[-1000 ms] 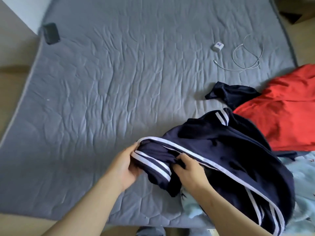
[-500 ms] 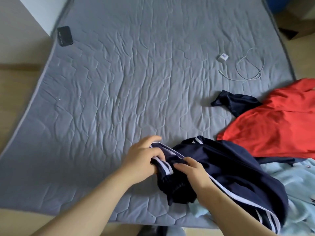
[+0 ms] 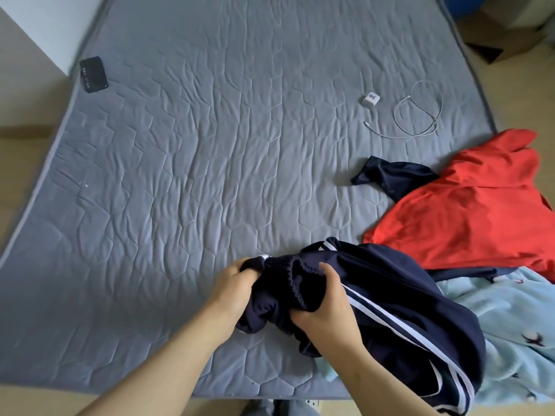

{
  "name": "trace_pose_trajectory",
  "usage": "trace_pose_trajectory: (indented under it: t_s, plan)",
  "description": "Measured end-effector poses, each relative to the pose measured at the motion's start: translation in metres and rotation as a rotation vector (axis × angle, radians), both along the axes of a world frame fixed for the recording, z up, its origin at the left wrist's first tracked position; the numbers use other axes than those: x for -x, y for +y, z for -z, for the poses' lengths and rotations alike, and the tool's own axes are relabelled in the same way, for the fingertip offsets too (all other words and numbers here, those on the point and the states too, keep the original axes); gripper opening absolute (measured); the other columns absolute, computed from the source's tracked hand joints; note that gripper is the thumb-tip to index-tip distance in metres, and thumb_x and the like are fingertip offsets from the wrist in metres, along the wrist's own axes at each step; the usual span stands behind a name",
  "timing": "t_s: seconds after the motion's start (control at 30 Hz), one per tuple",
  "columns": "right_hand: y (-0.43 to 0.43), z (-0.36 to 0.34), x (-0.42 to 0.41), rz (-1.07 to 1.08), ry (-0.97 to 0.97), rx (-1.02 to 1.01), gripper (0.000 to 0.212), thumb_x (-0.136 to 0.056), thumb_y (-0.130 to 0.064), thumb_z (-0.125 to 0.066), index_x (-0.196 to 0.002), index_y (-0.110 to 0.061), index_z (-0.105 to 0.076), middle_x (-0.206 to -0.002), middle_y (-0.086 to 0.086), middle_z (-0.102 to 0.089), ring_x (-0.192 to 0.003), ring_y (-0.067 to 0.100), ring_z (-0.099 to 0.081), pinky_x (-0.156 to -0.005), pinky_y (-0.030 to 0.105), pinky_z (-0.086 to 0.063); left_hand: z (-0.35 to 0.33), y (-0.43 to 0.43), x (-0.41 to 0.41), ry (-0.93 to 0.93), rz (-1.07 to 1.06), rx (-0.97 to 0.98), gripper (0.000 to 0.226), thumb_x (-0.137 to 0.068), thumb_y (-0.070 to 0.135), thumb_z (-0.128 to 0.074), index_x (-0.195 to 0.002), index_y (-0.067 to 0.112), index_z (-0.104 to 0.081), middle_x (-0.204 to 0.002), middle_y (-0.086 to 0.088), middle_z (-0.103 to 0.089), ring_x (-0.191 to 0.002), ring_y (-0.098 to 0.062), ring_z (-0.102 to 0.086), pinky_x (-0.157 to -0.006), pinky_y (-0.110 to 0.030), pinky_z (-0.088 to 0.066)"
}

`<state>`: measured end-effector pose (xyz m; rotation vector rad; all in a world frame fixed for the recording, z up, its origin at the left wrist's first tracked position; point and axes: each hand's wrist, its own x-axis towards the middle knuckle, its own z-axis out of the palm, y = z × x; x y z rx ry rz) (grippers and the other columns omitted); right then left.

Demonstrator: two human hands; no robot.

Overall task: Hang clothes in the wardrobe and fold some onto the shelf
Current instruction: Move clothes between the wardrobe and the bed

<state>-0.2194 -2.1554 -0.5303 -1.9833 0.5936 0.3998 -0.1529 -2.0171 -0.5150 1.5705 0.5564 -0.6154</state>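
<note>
Both hands grasp navy striped trousers (image 3: 390,301) on the bed (image 3: 195,175).
Left hand (image 3: 232,285) and right hand (image 3: 327,307) clutch the elastic waistband, beside the red garment (image 3: 459,211).

Grey mattress cover (image 3: 210,175): quilted matt cloth, wrinkled. Navy track pants (image 3: 390,301): smooth, slightly shiny knit, gathered elastic waistband. Red garment (image 3: 465,211): matt cloth. Light blue blanket (image 3: 510,325): soft fleecy. Charger plug (image 3: 371,99), cable (image 3: 417,115): white plastic, smooth.
</note>
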Motion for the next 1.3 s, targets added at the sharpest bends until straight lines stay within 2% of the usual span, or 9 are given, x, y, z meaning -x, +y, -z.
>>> trace_pose_trajectory:
  t_s: [0.07, 0.17, 0.3, 0.4, 0.5, 0.63, 0.8, 1.0, 1.3]
  plan:
    - [-0.010, 0.005, 0.001, 0.086, 0.025, -0.053, 0.035, -0.073, -0.021, -0.067, -0.090, -0.044, -0.048, -0.083, -0.021, -0.060, -0.077, -0.005, -0.057, -0.059, 0.009, -0.042, 0.001, -0.001, 0.001, -0.032, 0.072, -0.058, 0.025, -0.090, 0.024, -0.056, -0.071, 0.036, -0.066, -0.067, 0.015, -0.070, -0.073, -0.006, -0.065, -0.060, -0.019, -0.048]
    - [-0.023, 0.009, 0.004, 0.107, -0.027, -0.015, 0.019, -0.084, -0.021, -0.062, -0.072, -0.033, -0.053, -0.064, -0.016, -0.061, -0.064, -0.006, -0.054, -0.054, 0.008, -0.039, -0.004, 0.000, 0.001, -0.234, 0.532, -0.477, 0.012, -0.086, 0.037, -0.056, -0.089, 0.049, -0.052, -0.086, 0.023, -0.062, -0.082, -0.002, -0.059, -0.069, -0.020, -0.046]
    - [-0.025, 0.000, 0.001, 0.028, -0.072, -0.153, 0.029, -0.088, -0.015, -0.057, -0.073, -0.040, -0.057, -0.069, -0.021, -0.063, -0.062, -0.005, -0.053, -0.056, 0.007, -0.039, -0.008, -0.008, 0.003, -0.525, 0.779, -0.662, 0.072, -0.068, 0.035, -0.072, -0.129, 0.041, -0.034, -0.119, 0.023, -0.039, -0.109, 0.000, -0.045, -0.095, -0.023, -0.039]
    - [-0.028, -0.006, 0.002, -0.078, -0.097, -0.174, 0.046, -0.087, -0.009, -0.056, -0.072, -0.053, -0.056, -0.071, -0.026, -0.062, -0.063, -0.010, -0.054, -0.059, 0.005, -0.039, -0.017, -0.013, 0.003, -0.543, 0.700, -0.578, 0.045, -0.065, 0.042, -0.076, -0.103, 0.035, -0.053, -0.099, 0.024, -0.054, -0.092, 0.001, -0.053, -0.085, -0.022, -0.044]
    - [-0.031, -0.011, 0.004, -0.142, -0.121, -0.083, 0.036, -0.084, -0.014, -0.062, -0.074, -0.048, -0.056, -0.076, -0.022, -0.063, -0.069, -0.007, -0.055, -0.061, 0.007, -0.039, -0.030, -0.017, 0.002, -0.387, 0.564, -0.493, 0.024, -0.073, 0.046, -0.070, -0.076, 0.026, -0.057, -0.072, 0.010, -0.065, -0.071, -0.006, -0.062, -0.066, -0.024, -0.048]
    - [-0.037, -0.024, -0.004, -0.200, -0.064, 0.119, 0.026, -0.072, -0.026, -0.069, -0.085, -0.038, -0.050, -0.082, -0.016, -0.058, -0.088, 0.009, -0.058, -0.072, 0.024, -0.042, -0.053, -0.021, -0.004, -0.307, 0.270, -0.308, 0.015, -0.079, 0.036, -0.068, -0.079, 0.022, -0.063, -0.079, 0.007, -0.070, -0.080, -0.011, -0.066, -0.074, -0.029, -0.052]
    - [-0.045, -0.055, -0.023, -0.276, 0.083, 0.359, 0.016, -0.083, -0.032, -0.055, -0.095, -0.026, -0.048, -0.103, -0.003, -0.057, -0.107, 0.025, -0.053, -0.077, 0.032, -0.035, -0.097, -0.018, -0.020, -0.389, 0.099, -0.151, 0.017, -0.083, 0.033, -0.065, -0.079, 0.016, -0.063, -0.063, 0.010, -0.067, -0.058, 0.002, -0.061, -0.053, -0.011, -0.046]
    - [-0.039, -0.124, -0.070, -0.089, -0.179, 0.215, 0.009, -0.090, -0.018, -0.043, -0.084, -0.019, -0.037, -0.079, 0.001, -0.057, -0.085, 0.031, -0.057, -0.076, 0.037, -0.043, -0.166, -0.008, -0.055, -0.563, -0.019, -0.128, 0.020, -0.086, 0.040, -0.060, -0.066, 0.039, -0.063, -0.061, 0.019, -0.066, -0.056, 0.007, -0.060, -0.050, -0.010, -0.045]
    - [-0.021, -0.286, -0.118, -0.092, -0.499, 0.225, 0.016, -0.093, -0.020, -0.037, -0.100, -0.031, -0.046, -0.077, -0.001, -0.054, -0.072, 0.015, -0.055, -0.071, 0.037, -0.050, -0.309, 0.032, -0.097, -0.945, -0.057, -0.364, 0.017, -0.085, 0.038, -0.060, -0.070, 0.032, -0.057, -0.067, 0.020, -0.061, -0.067, 0.007, -0.055, -0.059, -0.014, -0.041]
